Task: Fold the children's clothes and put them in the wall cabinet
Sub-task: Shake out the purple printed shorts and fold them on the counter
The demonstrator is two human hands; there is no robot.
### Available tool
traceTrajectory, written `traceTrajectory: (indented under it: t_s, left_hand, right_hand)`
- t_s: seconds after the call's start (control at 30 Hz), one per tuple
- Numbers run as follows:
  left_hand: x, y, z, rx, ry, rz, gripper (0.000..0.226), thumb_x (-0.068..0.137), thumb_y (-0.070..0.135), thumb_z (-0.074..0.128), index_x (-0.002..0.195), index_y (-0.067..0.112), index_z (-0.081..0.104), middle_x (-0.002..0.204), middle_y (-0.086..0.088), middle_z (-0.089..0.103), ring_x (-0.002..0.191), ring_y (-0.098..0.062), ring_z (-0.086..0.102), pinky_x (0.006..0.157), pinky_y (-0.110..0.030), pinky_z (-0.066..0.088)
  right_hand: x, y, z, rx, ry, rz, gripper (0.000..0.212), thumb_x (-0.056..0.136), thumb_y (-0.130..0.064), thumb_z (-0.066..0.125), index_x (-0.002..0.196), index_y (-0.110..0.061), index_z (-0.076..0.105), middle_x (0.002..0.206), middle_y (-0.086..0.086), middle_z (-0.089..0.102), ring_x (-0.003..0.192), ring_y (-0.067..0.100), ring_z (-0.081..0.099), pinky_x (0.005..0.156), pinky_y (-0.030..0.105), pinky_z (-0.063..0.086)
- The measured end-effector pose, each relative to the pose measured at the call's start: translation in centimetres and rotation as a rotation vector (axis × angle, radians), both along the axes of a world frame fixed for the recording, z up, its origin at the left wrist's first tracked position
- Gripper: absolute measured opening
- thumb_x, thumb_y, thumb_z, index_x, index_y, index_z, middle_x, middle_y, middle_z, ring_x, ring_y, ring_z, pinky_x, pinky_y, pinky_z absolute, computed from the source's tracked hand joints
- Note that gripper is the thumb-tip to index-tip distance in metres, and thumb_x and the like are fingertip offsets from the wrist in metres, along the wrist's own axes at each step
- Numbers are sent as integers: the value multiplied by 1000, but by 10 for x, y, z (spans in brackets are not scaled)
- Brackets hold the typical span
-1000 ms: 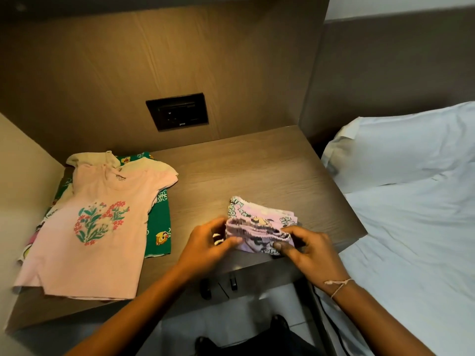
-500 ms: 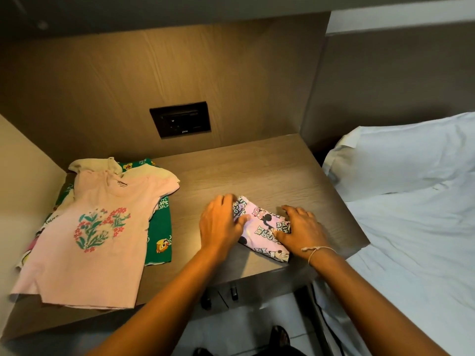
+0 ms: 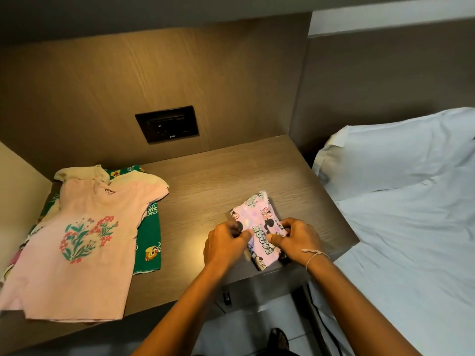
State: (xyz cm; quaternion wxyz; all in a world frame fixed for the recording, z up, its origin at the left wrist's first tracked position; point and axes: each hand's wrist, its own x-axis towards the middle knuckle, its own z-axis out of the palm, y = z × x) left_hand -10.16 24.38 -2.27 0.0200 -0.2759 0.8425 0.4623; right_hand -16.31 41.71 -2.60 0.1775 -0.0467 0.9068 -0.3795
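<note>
The little folded pink cloth lies at 5 o'clock on the wooden table, near the front edge. The left hand and right hand each pinch one side with curled fingers. It looks soft, light and floppy, so holding both sides should stop it falling open. More clothes wait at 9 o'clock.
</note>
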Motion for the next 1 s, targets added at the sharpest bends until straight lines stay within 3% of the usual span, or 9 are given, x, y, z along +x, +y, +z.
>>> traceTrajectory:
  t_s: [0.1, 0.2, 0.27, 0.37, 0.5, 0.57, 0.7, 0.83, 1.0]
  left_hand:
    - [-24, 21, 9, 191, 90, -48, 15, 78, 36, 77, 80, 24, 68, 77, 13, 73, 74, -4, 68, 72, -34, 58]
    - [-56, 54, 14, 179, 127, -109, 17, 77, 39, 78, 84, 26, 69, 72, 20, 70, 61, 11, 62, 55, -12, 47]
    - [-76, 74, 15, 99, 87, -151, 25, 79, 43, 75, 96, 24, 70, 83, 17, 71, 63, 10, 59, 50, -8, 41]
    - [-87, 89, 9, -329, -39, -280, 48, 80, 57, 66, 117, 27, 62, 117, 1, 64, 107, -18, 55, 86, -32, 47]
    - [-72, 77, -15, -636, 193, -468, 93, 81, 77, 39, 151, 19, 21, 157, -4, 25, 147, -28, 12, 116, -50, 20]
    - [-69, 70, -30, -673, 215, -639, 92, 83, 79, 23, 154, 20, 12, 163, -2, 10, 149, -25, -7, 119, -54, 5]
    - [-75, 64, -33, -726, 107, -760, 87, 87, 77, 17, 154, 22, 10, 163, 0, 6, 148, -26, -14, 117, -55, -8]
    - [-62, 48, -16, -705, 187, -687, 80, 90, 71, 20, 154, 23, 13, 163, 1, 5, 148, -23, -16, 118, -54, -10]
    - [20, -54, -4, -703, 202, -223, 60, 96, 46, 36, 151, 28, 24, 162, 0, 14, 150, -24, 0, 120, -52, 5]
  right_hand:
    - [-8, 31, 12, -146, 54, -151, 25, 72, -37, 82, 85, -30, 61, 89, -5, 74, 73, 11, 70, 66, 40, 59]
    - [-26, 65, 26, 4, 222, -233, 28, 67, -48, 81, 81, -35, 61, 79, -11, 69, 59, -4, 59, 51, 20, 45]
    - [-41, 83, 26, 66, 191, -242, 32, 70, -51, 78, 90, -31, 64, 89, -6, 73, 62, 4, 60, 56, 21, 45]
    - [-53, 97, 17, 200, 85, -165, 52, 74, -53, 73, 113, -20, 64, 112, 6, 71, 88, 24, 66, 77, 36, 54]
    - [-48, 102, 0, 296, 297, -79, 75, 80, -60, 60, 142, -27, 35, 147, 9, 43, 130, 35, 42, 99, 51, 42]
    - [-50, 100, -7, 352, 373, 97, 70, 90, -57, 45, 149, -32, 18, 159, 3, 21, 144, 31, 20, 112, 53, 28]
    - [-52, 91, -16, 530, 183, 278, 63, 99, -49, 23, 151, -30, -6, 162, -4, -11, 148, 26, -8, 118, 55, 2]
    - [-66, 78, 3, 735, 196, 293, 67, 97, -50, 32, 152, -26, 3, 162, 1, -2, 147, 32, -6, 116, 58, 1]
    - [-69, -35, 33, 341, 457, 340, 63, 89, -37, 56, 146, -25, 34, 157, 10, 26, 144, 32, 21, 117, 45, 18]
